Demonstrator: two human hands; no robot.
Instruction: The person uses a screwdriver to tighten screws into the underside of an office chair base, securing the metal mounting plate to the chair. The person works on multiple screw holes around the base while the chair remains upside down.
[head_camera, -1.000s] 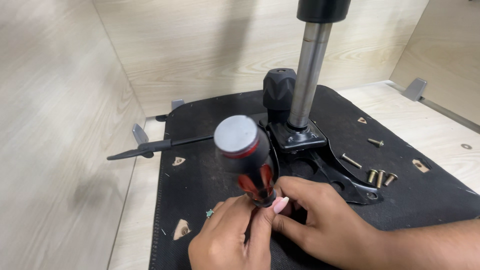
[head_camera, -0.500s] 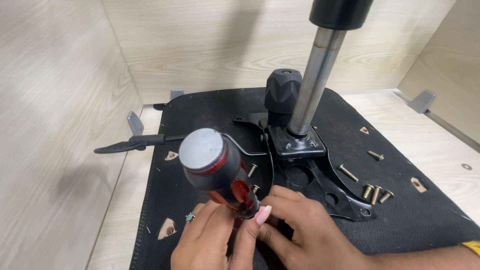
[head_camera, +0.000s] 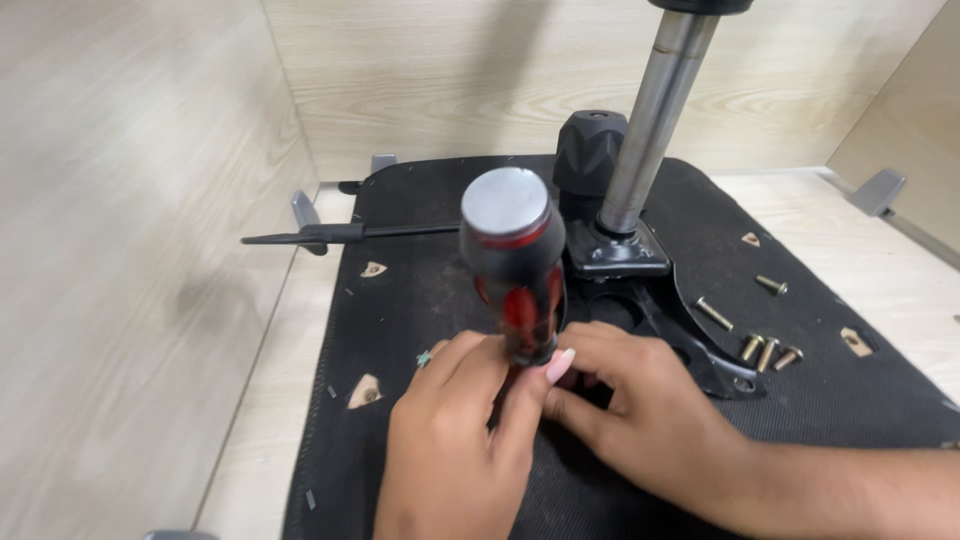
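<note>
hands close together at the near edge: left hand (head_camera: 455, 450) clenched around the red-black screwdriver (head_camera: 515, 265), upright on the black seat base (head_camera: 420, 300); right hand (head_camera: 640, 420) steadies its tip, grasp unclear. fastening step; next needs steady downward turning. loose bolts (head_camera: 765, 350) beyond.

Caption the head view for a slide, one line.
Both hands, left and right, steady an upright red-black screwdriver on a chair seat underside, loose bolts alongside.
</note>
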